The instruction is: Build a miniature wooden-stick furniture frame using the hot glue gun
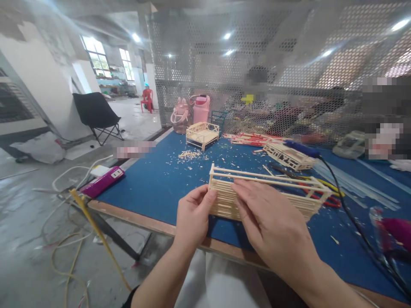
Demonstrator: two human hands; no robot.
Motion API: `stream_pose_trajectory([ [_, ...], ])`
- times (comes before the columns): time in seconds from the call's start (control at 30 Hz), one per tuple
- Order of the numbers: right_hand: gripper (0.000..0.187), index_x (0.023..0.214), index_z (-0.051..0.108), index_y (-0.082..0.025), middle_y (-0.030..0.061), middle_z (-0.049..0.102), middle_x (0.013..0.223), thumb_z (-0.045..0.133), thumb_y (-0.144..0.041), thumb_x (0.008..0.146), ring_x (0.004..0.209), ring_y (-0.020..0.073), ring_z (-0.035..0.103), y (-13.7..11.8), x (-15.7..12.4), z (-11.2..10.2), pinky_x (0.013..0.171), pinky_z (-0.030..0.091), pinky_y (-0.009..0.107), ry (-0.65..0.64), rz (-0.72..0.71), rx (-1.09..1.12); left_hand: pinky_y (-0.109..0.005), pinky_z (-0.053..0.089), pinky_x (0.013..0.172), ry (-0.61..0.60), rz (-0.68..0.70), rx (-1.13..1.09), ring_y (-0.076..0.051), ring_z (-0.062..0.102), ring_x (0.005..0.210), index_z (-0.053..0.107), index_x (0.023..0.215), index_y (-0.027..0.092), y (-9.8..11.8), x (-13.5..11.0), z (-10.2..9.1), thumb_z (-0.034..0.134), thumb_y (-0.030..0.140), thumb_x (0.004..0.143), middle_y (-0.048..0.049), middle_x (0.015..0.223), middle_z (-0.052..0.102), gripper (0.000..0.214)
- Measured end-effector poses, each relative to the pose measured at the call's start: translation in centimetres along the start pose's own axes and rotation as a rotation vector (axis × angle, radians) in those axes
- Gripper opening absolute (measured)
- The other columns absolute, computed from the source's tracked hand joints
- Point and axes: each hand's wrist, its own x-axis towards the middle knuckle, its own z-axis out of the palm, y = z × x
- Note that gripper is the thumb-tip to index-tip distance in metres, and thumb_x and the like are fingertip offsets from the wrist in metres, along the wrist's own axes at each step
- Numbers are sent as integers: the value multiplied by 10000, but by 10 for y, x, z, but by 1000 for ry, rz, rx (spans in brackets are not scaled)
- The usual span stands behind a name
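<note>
A small model frame of pale wooden sticks (pixel 224 204) is tilted up above the near edge of the blue table, its rails running off to the right. My left hand (pixel 194 216) pinches its left end between thumb and fingers. Across the middle lies my right hand (pixel 272 222), its fingers together over the upper rail and slats; its fingertips and part of the frame are hidden. Behind the right end, pliers with red handles (pixel 334 202) lie partly covered by the frame.
A finished-looking stick model (pixel 203 136) and another frame (pixel 289 156) stand farther back. Near them are wood scraps (pixel 189 155), red-tinted sticks (pixel 253 140) and a blue-handled corded tool (pixel 302 149). Clear glue-like sticks (pixel 362 184) lie right. A purple power strip (pixel 102 182) sits at the left edge.
</note>
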Motion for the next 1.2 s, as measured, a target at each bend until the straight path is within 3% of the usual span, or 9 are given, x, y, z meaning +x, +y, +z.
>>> stream_pose_trajectory([
  [0.23, 190, 1021, 650, -160, 69, 752, 960, 559, -110, 862, 943, 169, 689, 0, -20, -37, 900, 517, 291, 97, -10, 107, -268, 541, 673, 179, 61, 165, -194, 683, 707, 743, 792, 152, 12, 4, -17, 794, 503, 596, -49, 756, 761, 405],
  [0.37, 152, 891, 665, -181, 54, 737, 821, 521, -231, 884, 743, 159, 692, 53, -24, -55, 710, 528, 251, 189, 385, -83, -260, 549, 662, 248, 61, 166, -196, 690, 743, 737, 913, 166, 18, 18, -40, 779, 521, 630, -40, 811, 763, 455],
  [0.4, 204, 871, 671, -169, 67, 734, 824, 484, -249, 889, 731, 175, 686, 73, -22, -54, 680, 523, 267, 135, 531, -143, -264, 554, 652, 252, 48, 153, -201, 693, 747, 734, 927, 169, 18, 21, -45, 781, 521, 629, -39, 815, 763, 464],
  [0.5, 220, 860, 698, -166, 49, 731, 794, 487, -225, 878, 714, 183, 670, 127, -11, -41, 659, 500, 280, -520, 784, -200, -274, 567, 629, 249, 10, 127, -209, 698, 737, 732, 932, 174, 17, 25, -53, 794, 518, 611, -35, 813, 763, 474],
  [0.63, 175, 902, 685, -156, 54, 706, 925, 545, -262, 903, 857, 178, 651, 166, 2, -3, 788, 511, 331, -756, 789, -181, -243, 568, 651, 228, -57, 171, -200, 702, 740, 738, 872, 171, 22, 23, -51, 846, 479, 538, -20, 765, 761, 466],
  [0.8, 293, 1145, 592, -175, 73, 614, 1154, 571, -350, 910, 976, 192, 620, 175, 8, 40, 822, 532, 388, -886, 781, -172, -275, 569, 663, 137, -111, 164, -209, 705, 713, 747, 879, 150, 23, 18, -35, 855, 467, 525, -48, 764, 767, 486],
  [1.0, 193, 868, 653, -135, 38, 676, 841, 590, -316, 894, 748, 147, 647, 175, -3, 58, 674, 526, 295, -771, 690, -143, -293, 562, 697, 25, -87, 114, -201, 703, 701, 767, 867, 148, 12, 13, -15, 803, 464, 623, -72, 785, 771, 401],
  [1.1, 316, 689, 635, -144, 43, 655, 616, 476, -282, 924, 595, 152, 646, 183, -1, 45, 546, 451, 260, -554, 657, -140, -297, 564, 717, -33, -106, 71, -205, 709, 734, 764, 917, 152, 10, 10, -16, 788, 427, 662, -82, 837, 776, 376],
  [1.2, 359, 834, 647, -157, 67, 664, 619, 364, -349, 942, 538, 169, 636, 187, 4, 15, 484, 412, 280, -300, 675, -187, -305, 569, 732, -77, -109, 31, -209, 713, 740, 765, 923, 151, 10, 8, -20, 803, 405, 651, -90, 854, 777, 375],
])
